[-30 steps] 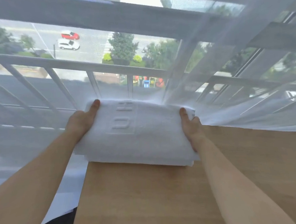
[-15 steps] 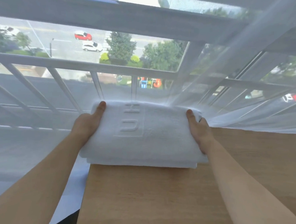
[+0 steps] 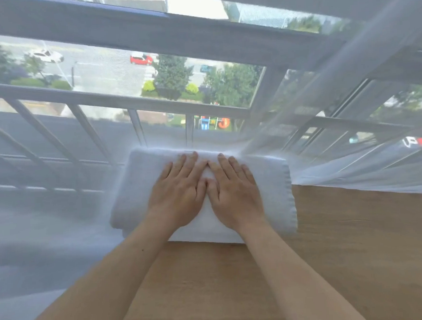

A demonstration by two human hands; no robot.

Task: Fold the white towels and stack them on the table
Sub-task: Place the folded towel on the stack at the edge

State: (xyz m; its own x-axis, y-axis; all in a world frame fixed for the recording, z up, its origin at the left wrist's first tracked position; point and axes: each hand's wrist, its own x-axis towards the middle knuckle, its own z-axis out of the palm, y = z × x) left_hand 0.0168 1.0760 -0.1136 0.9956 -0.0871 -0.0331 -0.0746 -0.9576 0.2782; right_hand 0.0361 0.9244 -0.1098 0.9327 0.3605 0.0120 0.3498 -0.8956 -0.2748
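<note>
A stack of folded white towels (image 3: 271, 193) lies at the far left corner of the wooden table (image 3: 334, 251), its left end overhanging the table's edge. My left hand (image 3: 179, 191) and my right hand (image 3: 234, 190) lie flat on top of the stack, side by side, fingers straight and pointing away from me, thumbs nearly touching. Both palms press on the middle of the top towel and cover its embossed mark. Neither hand holds anything.
A sheer white curtain (image 3: 352, 151) hangs behind the towels and drapes onto the table's far right edge. Behind it are a window and a railing (image 3: 79, 123). The table's left edge (image 3: 93, 278) runs diagonally near my left forearm.
My hands have left the two ends of the stack and come together flat on its top. The view has shifted slightly, with the stack lying a little further right in it.
</note>
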